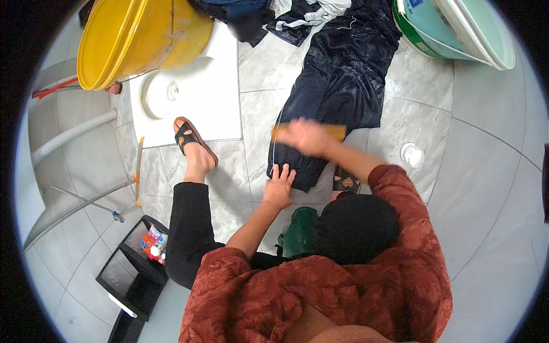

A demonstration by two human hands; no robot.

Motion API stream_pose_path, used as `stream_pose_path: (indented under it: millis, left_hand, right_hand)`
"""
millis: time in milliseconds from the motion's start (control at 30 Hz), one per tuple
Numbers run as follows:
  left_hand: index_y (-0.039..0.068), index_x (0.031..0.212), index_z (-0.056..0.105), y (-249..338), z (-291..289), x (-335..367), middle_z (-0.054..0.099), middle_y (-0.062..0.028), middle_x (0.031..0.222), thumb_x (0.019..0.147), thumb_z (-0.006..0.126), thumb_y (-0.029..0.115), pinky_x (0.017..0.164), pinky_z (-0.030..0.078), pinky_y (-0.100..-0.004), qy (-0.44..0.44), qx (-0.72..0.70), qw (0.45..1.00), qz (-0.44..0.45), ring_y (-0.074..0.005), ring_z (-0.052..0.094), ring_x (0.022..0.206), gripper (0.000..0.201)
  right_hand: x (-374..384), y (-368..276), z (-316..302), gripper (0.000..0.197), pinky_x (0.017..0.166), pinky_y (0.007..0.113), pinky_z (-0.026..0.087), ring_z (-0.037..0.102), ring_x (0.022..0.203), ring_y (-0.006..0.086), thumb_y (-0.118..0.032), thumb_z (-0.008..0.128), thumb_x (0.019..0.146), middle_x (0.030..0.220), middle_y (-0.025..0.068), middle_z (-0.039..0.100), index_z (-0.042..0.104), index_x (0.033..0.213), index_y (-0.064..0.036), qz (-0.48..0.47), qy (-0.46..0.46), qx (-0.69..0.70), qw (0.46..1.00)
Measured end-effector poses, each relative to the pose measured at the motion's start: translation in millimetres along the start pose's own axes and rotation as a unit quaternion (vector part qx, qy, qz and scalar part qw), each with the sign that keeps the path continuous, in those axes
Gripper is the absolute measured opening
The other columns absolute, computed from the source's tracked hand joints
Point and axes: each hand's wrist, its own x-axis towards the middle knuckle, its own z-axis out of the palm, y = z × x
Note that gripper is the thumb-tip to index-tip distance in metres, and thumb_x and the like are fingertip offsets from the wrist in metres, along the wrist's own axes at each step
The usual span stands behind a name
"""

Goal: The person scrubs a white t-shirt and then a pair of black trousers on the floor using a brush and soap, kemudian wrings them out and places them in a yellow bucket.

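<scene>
Black trousers (343,74) with a thin white side stripe lie wet and spread over the grey tiled floor. My left hand (278,187) rests flat with its fingers apart on the near end of one leg, pressing the fabric to the tiles. Slightly blurred, my right hand (307,137) is closed over a yellow-brown scrubbing brush (337,132) laid across the trousers. The brush's bristles are hidden beneath it. Other dark and white clothes (291,17) are heaped at the far end.
A yellow bucket (154,34) tilts over the white squat toilet (223,97) at far left. Far right is a pale green bucket (452,28). A round floor drain (412,154) lies right of the trousers. At left are a black shelf (143,286) and a hose (86,206).
</scene>
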Motion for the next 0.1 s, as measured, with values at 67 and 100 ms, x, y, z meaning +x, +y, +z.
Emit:
stream_pose_path:
  millis: [67,100]
  left_hand:
    - [0.018,0.141,0.037,5,1,8,0.025,-0.0115,0.151,0.07,0.07,0.024,0.09,0.047,-0.05,-0.017,0.048,0.999,-0.011,-0.0399,0.025,0.137,0.08]
    - [0.02,0.144,0.033,-2,27,21,0.022,-0.0102,0.152,0.064,0.078,0.03,0.092,0.045,-0.0539,-0.002,0.066,0.997,-0.032,-0.0383,0.023,0.139,0.092]
  right_hand:
    - [7,64,-52,0.042,0.063,0.044,0.048,0.056,0.074,0.0325,-0.008,0.049,0.087,0.086,0.0155,0.056,0.055,0.125,-0.0266,0.171,0.082,-0.042,0.981]
    - [15,109,-61,0.051,0.067,0.044,0.051,0.057,0.082,0.0303,-0.018,0.054,0.089,0.101,0.0157,0.054,0.043,0.136,-0.0334,0.256,0.0,-0.091,0.962]
